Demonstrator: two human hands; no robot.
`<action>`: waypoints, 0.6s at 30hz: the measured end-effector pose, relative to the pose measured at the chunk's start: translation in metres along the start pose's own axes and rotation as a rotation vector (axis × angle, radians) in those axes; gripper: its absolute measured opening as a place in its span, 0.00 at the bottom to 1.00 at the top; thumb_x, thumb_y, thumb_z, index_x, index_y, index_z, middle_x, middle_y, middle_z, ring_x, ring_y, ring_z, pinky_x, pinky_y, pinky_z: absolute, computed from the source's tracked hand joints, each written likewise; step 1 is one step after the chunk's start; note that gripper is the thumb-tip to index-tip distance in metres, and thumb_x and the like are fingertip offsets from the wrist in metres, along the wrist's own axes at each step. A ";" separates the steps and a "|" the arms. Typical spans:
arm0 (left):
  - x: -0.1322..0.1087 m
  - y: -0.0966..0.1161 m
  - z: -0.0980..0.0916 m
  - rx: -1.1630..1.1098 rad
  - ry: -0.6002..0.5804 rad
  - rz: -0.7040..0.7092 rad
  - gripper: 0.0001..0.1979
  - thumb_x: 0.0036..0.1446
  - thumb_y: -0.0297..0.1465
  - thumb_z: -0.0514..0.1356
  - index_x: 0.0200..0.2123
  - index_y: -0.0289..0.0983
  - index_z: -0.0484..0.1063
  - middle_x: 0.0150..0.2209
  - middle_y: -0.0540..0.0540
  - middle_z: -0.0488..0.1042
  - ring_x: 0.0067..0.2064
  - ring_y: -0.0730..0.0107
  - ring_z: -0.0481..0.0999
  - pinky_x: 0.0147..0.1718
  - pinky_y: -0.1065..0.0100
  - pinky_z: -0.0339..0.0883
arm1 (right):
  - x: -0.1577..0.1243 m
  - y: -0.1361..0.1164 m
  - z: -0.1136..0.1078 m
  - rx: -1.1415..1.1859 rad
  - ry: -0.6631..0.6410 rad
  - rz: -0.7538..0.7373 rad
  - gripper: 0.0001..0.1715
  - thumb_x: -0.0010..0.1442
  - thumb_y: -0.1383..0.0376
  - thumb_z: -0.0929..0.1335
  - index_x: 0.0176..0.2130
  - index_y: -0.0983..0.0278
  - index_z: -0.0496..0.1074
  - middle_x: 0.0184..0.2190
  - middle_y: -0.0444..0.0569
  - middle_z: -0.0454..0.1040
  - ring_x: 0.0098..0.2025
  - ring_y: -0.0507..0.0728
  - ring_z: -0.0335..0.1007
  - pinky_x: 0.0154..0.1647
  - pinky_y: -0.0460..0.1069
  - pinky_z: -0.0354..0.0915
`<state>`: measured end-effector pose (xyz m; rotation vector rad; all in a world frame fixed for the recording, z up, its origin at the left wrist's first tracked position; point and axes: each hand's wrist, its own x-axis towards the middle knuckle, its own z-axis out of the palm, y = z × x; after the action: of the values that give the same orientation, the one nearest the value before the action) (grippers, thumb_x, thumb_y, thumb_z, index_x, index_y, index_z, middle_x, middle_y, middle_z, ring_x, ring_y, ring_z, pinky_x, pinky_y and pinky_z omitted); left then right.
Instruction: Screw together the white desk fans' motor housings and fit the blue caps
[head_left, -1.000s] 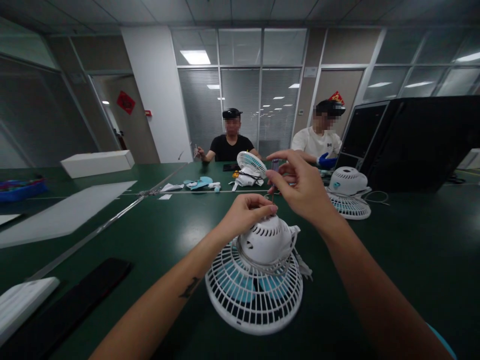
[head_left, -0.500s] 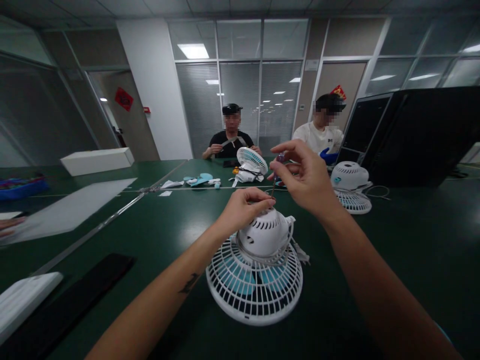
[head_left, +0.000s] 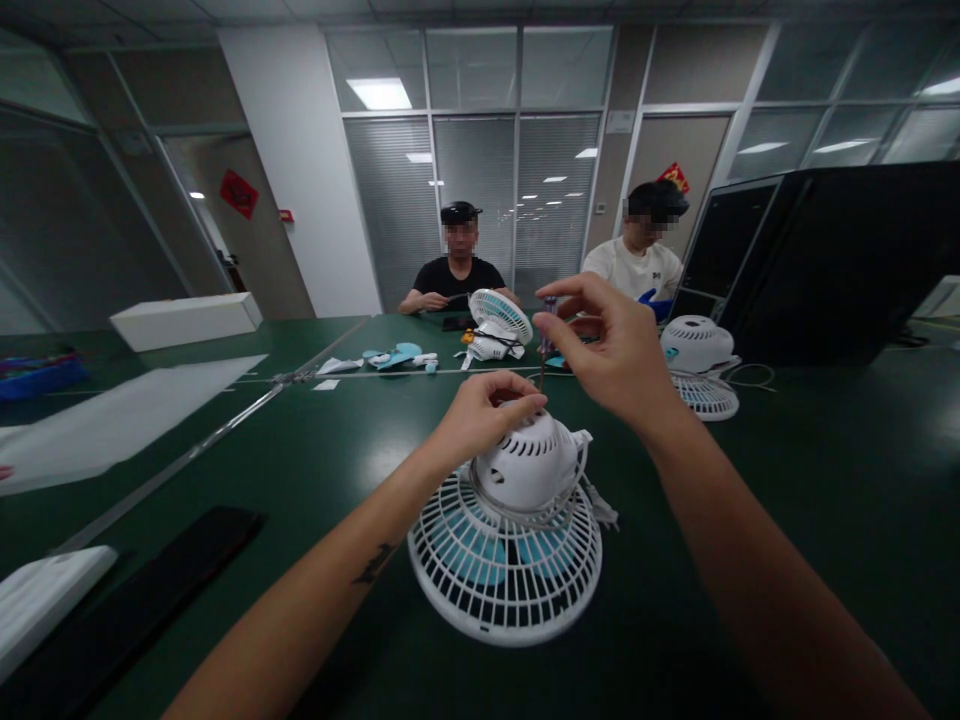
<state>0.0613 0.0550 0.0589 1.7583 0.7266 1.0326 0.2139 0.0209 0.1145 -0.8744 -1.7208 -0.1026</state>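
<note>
A white fan (head_left: 505, 610) lies on its front grille on the green table, its rounded motor housing (head_left: 521, 465) facing up and blue blades showing through the bars. My right hand (head_left: 619, 345) grips a screwdriver (head_left: 550, 322) by its purplish, see-through handle, the thin shaft pointing down almost upright. At the housing's top, my left hand (head_left: 487, 410) has thumb and fingers pinched together beside the shaft's lower end. Whatever sits between those fingertips is hidden, as is the screwdriver's tip. A cord runs around the housing's base.
Another white fan (head_left: 495, 325) and loose blue and white parts (head_left: 397, 356) lie across the table, before a seated person. A third fan (head_left: 697, 350) stands at right, near a large black case (head_left: 840, 270). At left are a black strip (head_left: 150, 600) and a white box (head_left: 187, 320).
The screwdriver handle is more upright, and my right fingers have shifted around it. My left hand stays at the housing. Across the table, the person's held strip has dropped lower.
</note>
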 end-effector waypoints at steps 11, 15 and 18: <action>0.000 -0.004 -0.002 0.064 -0.005 0.065 0.05 0.52 0.30 0.64 0.27 0.34 0.75 0.27 0.48 0.75 0.29 0.73 0.72 0.30 0.70 0.65 | -0.001 0.000 0.001 -0.037 0.029 0.039 0.16 0.59 0.62 0.68 0.48 0.62 0.73 0.35 0.48 0.77 0.33 0.54 0.76 0.30 0.47 0.72; 0.000 -0.004 -0.002 0.076 0.000 0.073 0.05 0.52 0.31 0.63 0.27 0.34 0.75 0.27 0.47 0.75 0.29 0.72 0.72 0.31 0.69 0.65 | -0.001 0.000 0.000 -0.079 0.000 -0.008 0.16 0.63 0.65 0.64 0.48 0.62 0.75 0.38 0.49 0.78 0.36 0.55 0.76 0.38 0.51 0.74; 0.000 -0.003 -0.002 0.077 -0.003 0.072 0.05 0.52 0.31 0.63 0.28 0.34 0.75 0.27 0.47 0.75 0.30 0.72 0.72 0.31 0.69 0.65 | -0.001 0.000 0.001 0.013 -0.038 0.006 0.16 0.62 0.65 0.65 0.49 0.62 0.75 0.39 0.50 0.78 0.38 0.56 0.76 0.39 0.51 0.74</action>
<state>0.0594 0.0572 0.0561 1.8639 0.7136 1.0625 0.2130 0.0211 0.1127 -0.8768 -1.7528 -0.0714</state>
